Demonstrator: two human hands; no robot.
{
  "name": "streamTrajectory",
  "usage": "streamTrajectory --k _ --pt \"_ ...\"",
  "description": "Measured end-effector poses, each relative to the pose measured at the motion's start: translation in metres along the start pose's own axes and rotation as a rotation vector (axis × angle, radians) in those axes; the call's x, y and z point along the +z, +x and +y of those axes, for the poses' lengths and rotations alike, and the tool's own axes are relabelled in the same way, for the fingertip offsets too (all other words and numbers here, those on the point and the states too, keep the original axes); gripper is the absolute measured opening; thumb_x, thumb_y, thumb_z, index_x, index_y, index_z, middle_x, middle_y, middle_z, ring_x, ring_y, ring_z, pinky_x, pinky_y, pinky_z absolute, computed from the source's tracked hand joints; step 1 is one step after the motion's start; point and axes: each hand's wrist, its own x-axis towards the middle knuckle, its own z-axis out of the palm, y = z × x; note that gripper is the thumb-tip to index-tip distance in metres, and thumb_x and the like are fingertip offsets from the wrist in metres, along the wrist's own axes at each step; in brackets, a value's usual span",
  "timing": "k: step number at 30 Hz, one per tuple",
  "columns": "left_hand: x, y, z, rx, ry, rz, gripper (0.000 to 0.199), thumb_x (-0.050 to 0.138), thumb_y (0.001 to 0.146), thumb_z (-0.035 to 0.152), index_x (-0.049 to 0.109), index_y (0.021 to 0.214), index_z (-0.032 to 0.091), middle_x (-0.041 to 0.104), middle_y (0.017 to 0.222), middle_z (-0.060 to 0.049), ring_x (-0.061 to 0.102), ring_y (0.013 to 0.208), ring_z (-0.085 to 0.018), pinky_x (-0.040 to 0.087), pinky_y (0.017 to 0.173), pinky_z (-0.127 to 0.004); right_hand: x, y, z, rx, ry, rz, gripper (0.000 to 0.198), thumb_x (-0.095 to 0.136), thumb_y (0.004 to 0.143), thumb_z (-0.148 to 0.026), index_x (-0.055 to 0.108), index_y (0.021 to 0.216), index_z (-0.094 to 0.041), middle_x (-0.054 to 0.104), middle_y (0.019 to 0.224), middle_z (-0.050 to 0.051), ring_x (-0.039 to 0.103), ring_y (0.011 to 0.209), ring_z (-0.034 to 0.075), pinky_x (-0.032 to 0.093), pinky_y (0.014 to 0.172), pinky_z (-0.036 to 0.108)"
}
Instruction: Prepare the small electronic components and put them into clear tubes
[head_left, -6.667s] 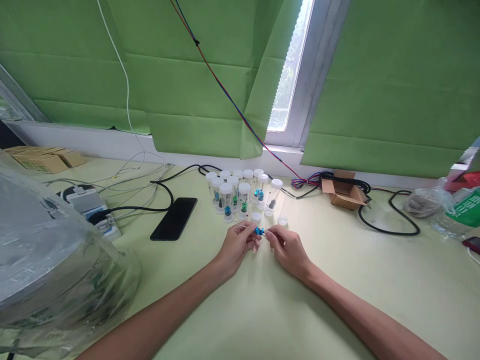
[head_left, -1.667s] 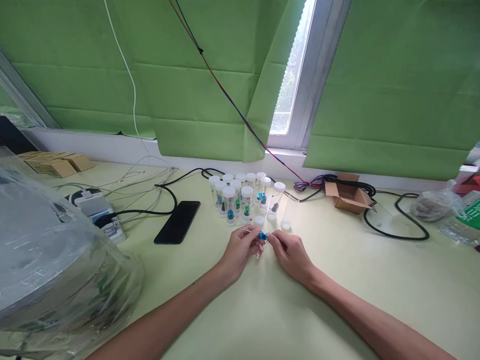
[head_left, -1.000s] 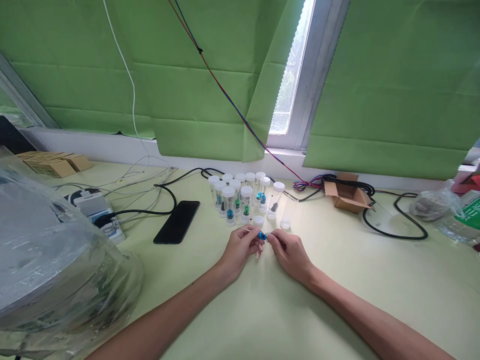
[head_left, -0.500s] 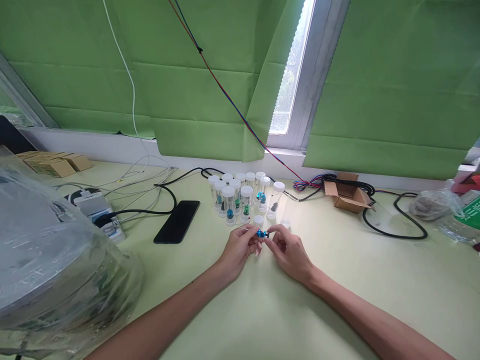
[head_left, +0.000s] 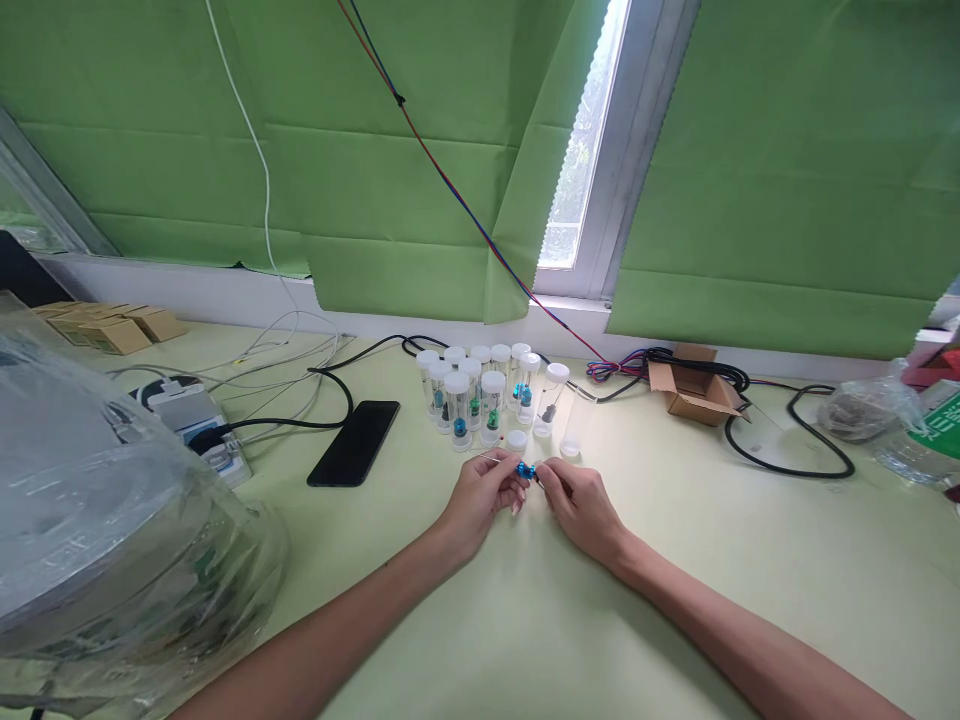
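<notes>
A small shiny blue part [head_left: 525,470] with a thin metal pin on its left is held between my two hands, just above the table. My left hand [head_left: 476,505] pinches its left side between thumb and fingers. The thumb and forefinger of my right hand [head_left: 583,508] close on the dark right end of the same part. Just beyond my fingers sits a loose white cap [head_left: 516,440]. Behind it stand several clear tubes [head_left: 492,408] with white lids, holding blue, green or dark parts. An uncapped clear tube [head_left: 571,442] stands beyond my right hand.
Left of the tubes lies a black phone [head_left: 354,444], near a power strip [head_left: 225,462] with cables. A clear plastic-wrapped object [head_left: 127,540] fills the left side. Back right are an open cardboard box [head_left: 694,400], black cable [head_left: 795,472] and a plastic bottle [head_left: 919,445].
My right hand's fingers have shifted and curled in around the right end of the blue part. The left hand stays almost where it was.
</notes>
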Motion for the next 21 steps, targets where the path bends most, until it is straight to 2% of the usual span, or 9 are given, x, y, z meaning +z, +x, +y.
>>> streamTrajectory --k 3,5,11,14,17,19,21 --pt "0.0010 -0.0002 0.0019 0.002 -0.033 0.014 0.024 0.070 0.076 0.035 0.061 0.072 0.013 0.061 0.065 -0.002 0.053 0.054 -0.009 0.040 0.047 -0.021 0.0002 -0.0007 -0.0028 0.000 0.041 0.009 0.022 0.048 0.094 -0.036 0.057 0.098 -0.017 0.043 0.055 -0.006 0.037 0.048 0.010 0.032 0.049 0.023" --pt "0.0014 -0.0005 0.0028 0.003 -0.044 0.013 0.024 0.070 0.076 0.035 0.061 0.073 0.013 0.061 0.066 -0.003 0.054 0.054 -0.010 0.040 0.047 -0.021 0.0007 -0.0012 -0.0035 -0.011 0.062 0.002 0.022 0.050 0.092 -0.035 0.054 0.104 -0.017 0.042 0.055 -0.007 0.037 0.047 0.010 0.032 0.048 0.022" --pt "0.0006 -0.0011 0.0019 0.004 -0.012 0.006 0.027 0.072 0.075 0.038 0.061 0.071 0.014 0.060 0.064 -0.002 0.053 0.053 -0.010 0.041 0.047 -0.021 0.0009 -0.0010 -0.0014 -0.021 0.025 -0.006 0.021 0.045 0.095 -0.034 0.057 0.089 -0.017 0.045 0.055 -0.005 0.037 0.048 0.010 0.033 0.048 0.023" --pt "0.0000 -0.0006 0.0007 0.005 0.008 -0.003 0.027 0.071 0.075 0.038 0.061 0.072 0.014 0.061 0.064 -0.002 0.054 0.053 -0.010 0.041 0.047 -0.021 0.0005 -0.0004 0.0000 -0.035 0.004 -0.014 0.029 0.042 0.096 -0.033 0.055 0.075 -0.019 0.049 0.058 -0.003 0.037 0.050 0.011 0.033 0.050 0.024" --pt "0.0001 -0.0005 0.0006 -0.002 0.010 0.003 0.027 0.072 0.074 0.038 0.061 0.072 0.013 0.061 0.064 -0.003 0.054 0.053 -0.010 0.041 0.047 -0.021 0.0005 -0.0005 0.0007 -0.028 -0.017 -0.006 0.037 0.039 0.098 -0.034 0.051 0.066 -0.019 0.046 0.057 -0.003 0.034 0.051 0.011 0.031 0.050 0.025" --pt "0.0006 -0.0006 0.0011 -0.003 0.000 0.012 0.027 0.072 0.074 0.037 0.061 0.071 0.013 0.061 0.064 -0.002 0.054 0.053 -0.010 0.041 0.047 -0.021 0.0005 -0.0009 0.0002 -0.006 -0.010 -0.003 0.034 0.039 0.097 -0.035 0.053 0.071 -0.019 0.042 0.055 -0.004 0.033 0.050 0.011 0.030 0.050 0.024" --pt "0.0012 -0.0007 0.0019 0.001 -0.018 0.023 0.026 0.071 0.075 0.037 0.060 0.071 0.013 0.061 0.063 -0.002 0.053 0.053 -0.010 0.040 0.046 -0.021 0.0005 -0.0015 -0.0010 0.009 0.017 0.000 0.024 0.043 0.096 -0.036 0.057 0.086 -0.018 0.040 0.055 -0.006 0.034 0.049 0.011 0.030 0.050 0.024"
